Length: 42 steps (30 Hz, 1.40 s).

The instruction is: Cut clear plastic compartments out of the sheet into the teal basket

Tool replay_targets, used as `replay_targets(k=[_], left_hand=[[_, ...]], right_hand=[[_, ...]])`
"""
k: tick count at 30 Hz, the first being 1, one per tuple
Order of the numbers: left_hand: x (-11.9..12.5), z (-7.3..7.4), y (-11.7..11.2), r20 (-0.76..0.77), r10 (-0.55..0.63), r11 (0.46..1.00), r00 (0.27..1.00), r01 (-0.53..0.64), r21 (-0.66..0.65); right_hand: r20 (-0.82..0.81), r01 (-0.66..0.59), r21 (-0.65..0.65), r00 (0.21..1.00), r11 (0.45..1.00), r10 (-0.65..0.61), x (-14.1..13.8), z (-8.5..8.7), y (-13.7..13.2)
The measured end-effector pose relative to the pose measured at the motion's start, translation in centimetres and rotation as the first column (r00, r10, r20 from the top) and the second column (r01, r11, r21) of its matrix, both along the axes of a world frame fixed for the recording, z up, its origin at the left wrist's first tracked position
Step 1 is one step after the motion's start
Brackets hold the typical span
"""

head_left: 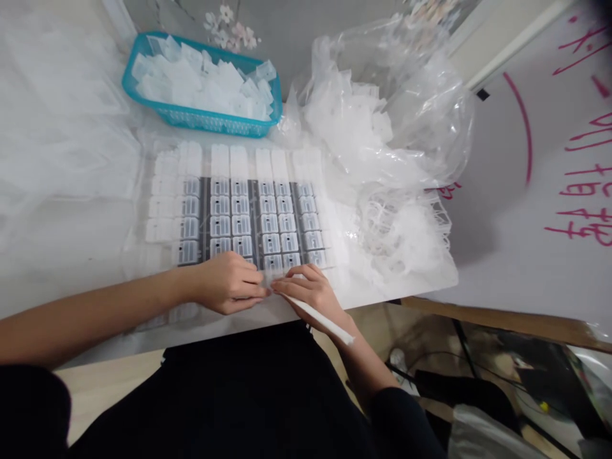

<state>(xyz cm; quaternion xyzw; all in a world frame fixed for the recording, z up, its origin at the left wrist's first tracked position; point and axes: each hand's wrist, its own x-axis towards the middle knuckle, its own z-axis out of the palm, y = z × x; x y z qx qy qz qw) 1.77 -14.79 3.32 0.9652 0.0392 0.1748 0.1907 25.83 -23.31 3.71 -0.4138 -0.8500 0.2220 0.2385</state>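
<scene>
My left hand (pixel 232 284) is closed at the front edge of the rows of small clear plastic boxes (pixel 240 224). Its fingertips pinch together, and what they hold, if anything, is too small to tell. Just beside it, my right hand (pixel 310 292) is closed on a narrow white strip (pixel 322 319), which slants back over the wrist. The fingertips of both hands nearly meet. The boxes stand in paired columns over dark bands, and frosted white pieces (pixel 220 160) line up behind them. My hands hide the nearest boxes.
Behind the rows stands a turquoise basket (pixel 210 122) full of frosted clear pieces. A clear plastic bag (pixel 421 115) of similar pieces lies at the back right, with a heap of thin white scraps (pixel 396 236) before it. Plastic sheeting (pixel 67 121) covers the left side. A whiteboard (pixel 516 255) leans at right.
</scene>
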Motion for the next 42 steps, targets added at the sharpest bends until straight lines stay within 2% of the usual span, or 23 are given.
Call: replay_targets(k=[5, 9, 12, 14, 16, 18, 23, 28, 31, 35, 38, 42], left_hand=[[0.2, -0.6, -0.4, -0.037, 0.015, 0.999, 0.999, -0.013, 0.043], [0.4, -0.9, -0.8, -0.062, 0.074, 0.997, 0.995, -0.074, 0.007], [0.6, -1.0, -1.1, -0.099, 0.103, 0.994, 0.990, -0.107, -0.038], [0.7, -1.0, -1.1, -0.131, 0.097, 0.993, 0.987, -0.105, -0.056], [0.7, -1.0, -1.1, -0.159, 0.085, 0.993, 0.984, -0.098, -0.072], [0.7, -0.9, -1.0, -0.177, 0.077, 0.990, 0.981, -0.096, -0.105], [0.6, -0.7, -0.5, -0.194, 0.073, 0.972, 0.978, -0.113, -0.204], [0.7, -0.7, -0.5, -0.227, 0.081, 0.965, 0.970, -0.134, -0.226], [1.2, -0.3, -0.3, -0.276, 0.085, 0.952, 0.957, -0.160, -0.260], [2.1, 1.0, 0.0, -0.410, 0.102, 0.931, 0.906, -0.232, -0.281], [3.0, 1.9, 0.1, -0.489, 0.107, 0.941, 0.866, -0.247, -0.231], [4.6, 2.2, -0.1, -0.454, 0.182, 0.965, 0.872, -0.248, -0.090]], right_hand=[[0.066, -0.046, 0.070, 0.997, 0.996, 0.041, 0.1, -0.6, 0.0], [-0.023, -0.051, 0.144, 0.998, 0.988, 0.055, 0.1, -2.0, 0.3], [-0.120, 0.005, 0.159, 0.993, 0.987, 0.014, -0.3, -2.8, 0.5], [-0.226, 0.123, 0.155, 0.970, 0.980, -0.086, -0.5, -2.8, 0.6], [-0.362, 0.289, 0.104, 0.902, 0.952, -0.234, -0.5, -2.3, 0.9], [-0.453, 0.397, 0.022, 0.822, 0.917, -0.345, -0.2, -1.5, 1.3], [-0.451, 0.405, -0.123, 0.790, 0.906, -0.415, 2.3, 0.1, 1.1], [-0.395, 0.476, -0.308, 0.724, 0.824, -0.566, 5.8, -0.9, -1.0], [-0.374, 0.469, -0.341, 0.727, 0.815, -0.575, 7.0, -1.8, -1.8], [-0.368, 0.427, -0.348, 0.756, 0.834, -0.541, 7.6, -2.2, -1.9], [-0.382, 0.391, -0.353, 0.769, 0.850, -0.512, 7.8, -2.2, -1.7], [-0.367, 0.393, -0.321, 0.787, 0.862, -0.496, 8.0, -2.2, -1.6]])
